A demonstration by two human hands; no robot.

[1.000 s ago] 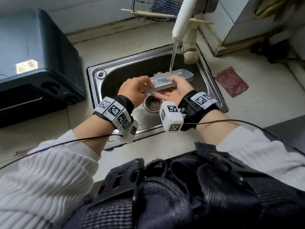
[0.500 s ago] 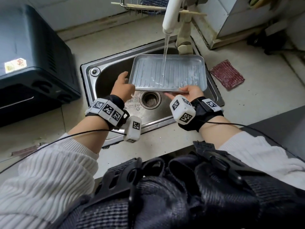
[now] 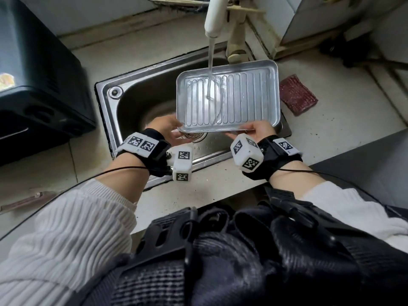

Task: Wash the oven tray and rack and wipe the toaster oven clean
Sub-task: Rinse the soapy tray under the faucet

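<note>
A ribbed metal oven tray (image 3: 242,96) is held over the steel sink (image 3: 132,100), its inside facing up at me. Water from the white tap (image 3: 213,21) runs onto the tray's left half. My left hand (image 3: 166,129) holds the tray's near left corner from below. My right hand (image 3: 259,130) grips the near edge at the right. The black toaster oven (image 3: 37,80) stands on the counter to the left. The rack is not in view.
A dark red scrub cloth (image 3: 297,94) lies on the counter right of the sink. The drain (image 3: 195,135) shows just under the tray's near edge. A wire basket (image 3: 176,1) hangs at the back wall. Boxes stand at the far right.
The tray was edge-on under the tap a second ago; it has been turned so its inside faces up and now sits further right. Both hands shifted to its near edge.
</note>
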